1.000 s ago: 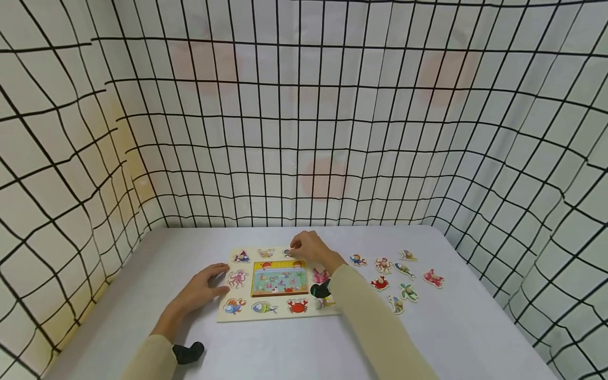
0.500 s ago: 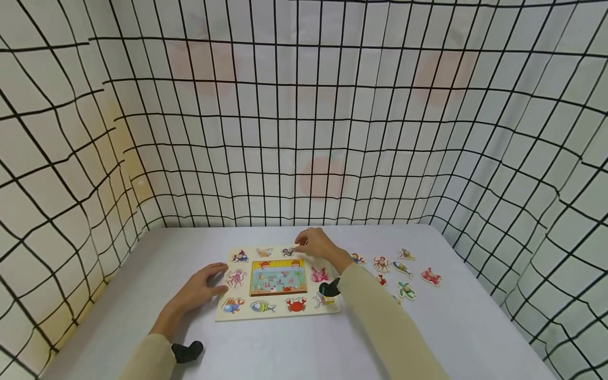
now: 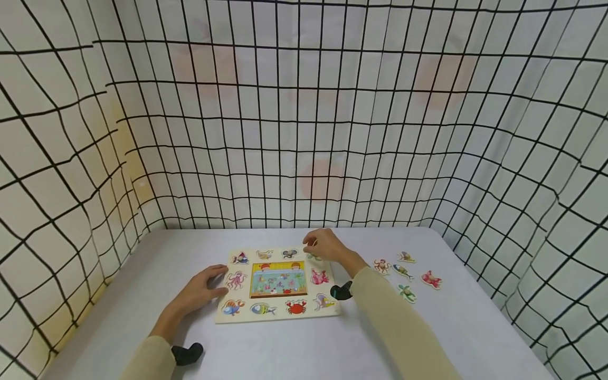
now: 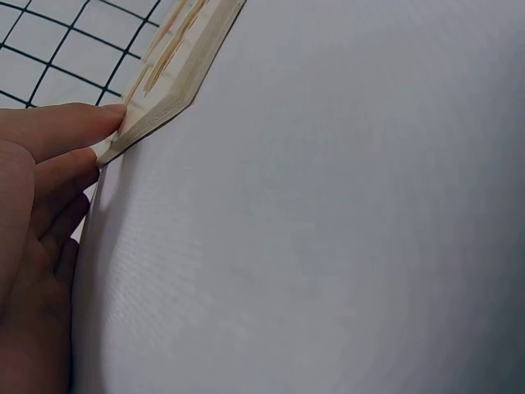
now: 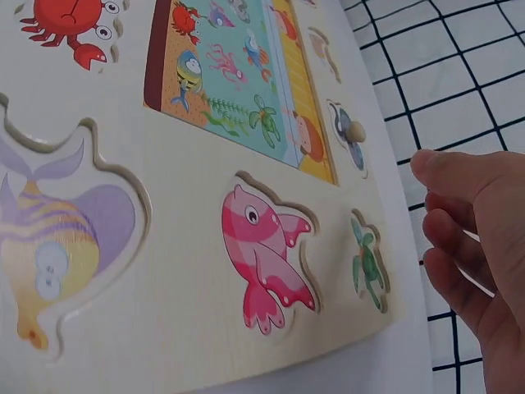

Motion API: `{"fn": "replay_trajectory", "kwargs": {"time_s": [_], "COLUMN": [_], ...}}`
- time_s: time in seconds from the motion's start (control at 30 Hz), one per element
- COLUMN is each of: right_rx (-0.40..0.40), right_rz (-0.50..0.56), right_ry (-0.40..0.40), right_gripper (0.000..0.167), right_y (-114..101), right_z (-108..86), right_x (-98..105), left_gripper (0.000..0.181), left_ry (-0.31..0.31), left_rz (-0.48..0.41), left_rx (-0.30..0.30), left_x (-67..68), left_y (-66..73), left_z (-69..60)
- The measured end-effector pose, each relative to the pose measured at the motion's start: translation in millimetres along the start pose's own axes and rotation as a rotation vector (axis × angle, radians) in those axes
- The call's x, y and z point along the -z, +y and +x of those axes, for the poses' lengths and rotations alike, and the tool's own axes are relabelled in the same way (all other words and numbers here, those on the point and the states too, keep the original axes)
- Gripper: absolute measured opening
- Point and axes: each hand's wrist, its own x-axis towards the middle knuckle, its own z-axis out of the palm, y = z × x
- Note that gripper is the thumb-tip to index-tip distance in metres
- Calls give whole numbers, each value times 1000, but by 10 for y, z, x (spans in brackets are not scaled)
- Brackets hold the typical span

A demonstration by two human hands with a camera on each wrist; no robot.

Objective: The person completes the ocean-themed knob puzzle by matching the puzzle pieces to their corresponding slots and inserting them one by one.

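Note:
The wooden puzzle board [image 3: 280,317] lies flat, with sea-animal pictures around a central aquarium scene. My left hand [image 3: 199,289] rests at its left edge; in the left wrist view the thumb of the left hand [image 4: 45,189] touches the board's edge [image 4: 176,103]. My right hand [image 3: 328,247] hovers by the back right corner, fingers loosely bent and nothing visible between them. The right wrist view shows the right hand [image 5: 484,238] beside the green turtle picture [image 5: 369,267] and a grey-blue knobbed piece [image 5: 347,148] in its recess.
Right of the board lie several loose pieces, among them an octopus [image 3: 382,266], a striped fish [image 3: 402,271], a turtle [image 3: 406,293] and a pink piece [image 3: 431,279]. The right sleeve [image 3: 404,322] crosses the table in front of them. Black-gridded white walls [image 3: 309,132] surround the table.
My right hand has moved right, from over the grey-blue piece to the board's back right corner, uncovering that piece. Its sleeve now hides some loose pieces. The left hand stays at the board's edge.

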Motion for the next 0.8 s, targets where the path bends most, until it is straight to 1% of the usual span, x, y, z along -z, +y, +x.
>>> {"fn": "replay_trajectory", "kwargs": {"time_s": [0.17,0.3,0.57,0.8], "right_rx": [-8,-14,55,69], "right_rz": [22,20,13,3], "right_ry": [-5,-12,4,0], "right_gripper": [24,26,27,25], "right_y": [13,20,80,132], "right_z": [-61,-110,-225,-359], "right_x": [89,169,315,412], "left_gripper": [66,66,65,67], "left_ry": [-1,-4,3,0], "left_rz": [5,10,25,14], "left_rx": [2,9,19,12], "left_x": [-12,-16,2,-9], "left_y": [-1,-3,22,19], "left_z": [-8,-5,4,2]}}
